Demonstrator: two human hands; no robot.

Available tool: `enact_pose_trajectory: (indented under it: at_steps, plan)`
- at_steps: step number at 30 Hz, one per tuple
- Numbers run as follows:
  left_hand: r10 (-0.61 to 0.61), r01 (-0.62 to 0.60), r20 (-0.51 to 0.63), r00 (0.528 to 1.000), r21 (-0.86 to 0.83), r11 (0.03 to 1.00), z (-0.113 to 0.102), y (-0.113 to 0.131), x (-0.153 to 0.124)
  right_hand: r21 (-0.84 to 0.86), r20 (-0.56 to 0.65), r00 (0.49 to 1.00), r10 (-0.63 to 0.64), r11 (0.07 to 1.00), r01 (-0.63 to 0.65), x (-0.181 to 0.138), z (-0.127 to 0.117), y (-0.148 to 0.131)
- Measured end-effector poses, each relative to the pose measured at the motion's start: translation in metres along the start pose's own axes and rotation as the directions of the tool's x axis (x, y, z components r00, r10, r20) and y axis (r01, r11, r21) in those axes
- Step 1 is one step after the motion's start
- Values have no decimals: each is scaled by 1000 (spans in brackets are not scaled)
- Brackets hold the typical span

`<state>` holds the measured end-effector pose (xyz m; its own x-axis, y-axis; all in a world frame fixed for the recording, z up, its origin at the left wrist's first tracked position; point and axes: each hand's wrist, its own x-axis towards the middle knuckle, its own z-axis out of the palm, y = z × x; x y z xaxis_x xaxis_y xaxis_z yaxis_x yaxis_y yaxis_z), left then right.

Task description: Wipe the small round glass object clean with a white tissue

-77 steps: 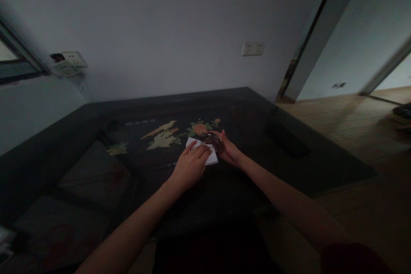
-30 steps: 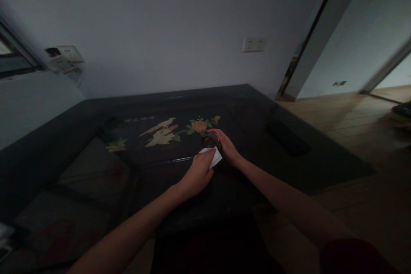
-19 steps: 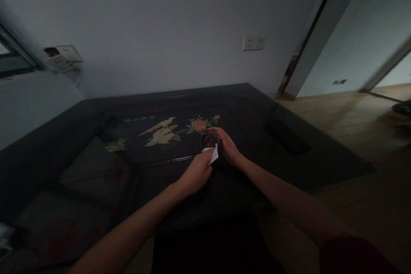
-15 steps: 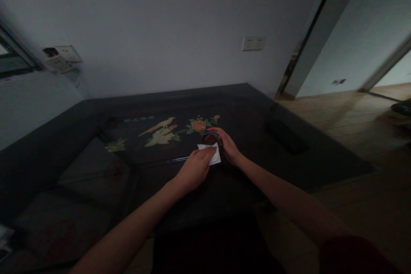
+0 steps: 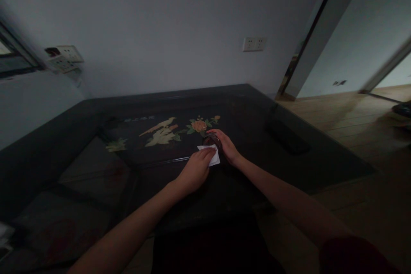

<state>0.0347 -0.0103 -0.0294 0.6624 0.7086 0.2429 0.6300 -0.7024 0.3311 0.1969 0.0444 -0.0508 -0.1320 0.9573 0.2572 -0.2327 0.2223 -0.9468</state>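
My right hand (image 5: pixel 227 146) curls round the far right side of a small, dark, round glossy dish (image 5: pixel 210 139), possibly of glass. My left hand (image 5: pixel 199 165) presses a folded white tissue (image 5: pixel 214 159) against the dish's near side, fingers over the paper. Both are low over the dark glass-topped table (image 5: pixel 231 192), near its front edge. Dim light and my fingers hide much of the dish, so its exact kind is unclear.
Under the tabletop glass are a flower picture (image 5: pixel 199 126) and a bird picture (image 5: pixel 162 132). A dark oblong object (image 5: pixel 287 137) lies to the right. Behind the table rises a white wall (image 5: pixel 167 30) with a double socket (image 5: pixel 254 44); more sockets (image 5: pixel 69 53) are at left.
The dish has tilted slightly, its rim looking lower and flatter. Both hands keep nearly the same place and hold.
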Motion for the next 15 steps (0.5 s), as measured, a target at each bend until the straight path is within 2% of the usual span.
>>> enact_pose_trajectory:
  at_steps: [3,6,8,9,11,13,15]
  plan:
    - [-76,67,-15,997,-335,940,2,4,1,-23,-12,1000,5,1000,-5,-1,1,-2]
    - [-148,124,18,989,-650,750,0,9,3,-44,-23,1000,-6,999,5,-2,1,-5]
    - [-161,137,44,986,-763,631,-1,11,5,-57,-34,999,-13,998,11,-2,1,-6]
    - [-161,135,46,986,-787,603,-1,12,5,-61,-42,999,-14,998,11,-2,1,-7]
    - [-158,118,22,987,-767,631,-1,11,6,-59,-51,999,-10,998,7,-2,1,-7]
    - [-132,91,-15,991,-648,756,1,9,5,-48,-50,999,-7,999,5,-2,1,-7]
    - [-81,58,-34,996,-450,891,2,6,4,-40,-45,999,-12,999,11,-2,1,-6]
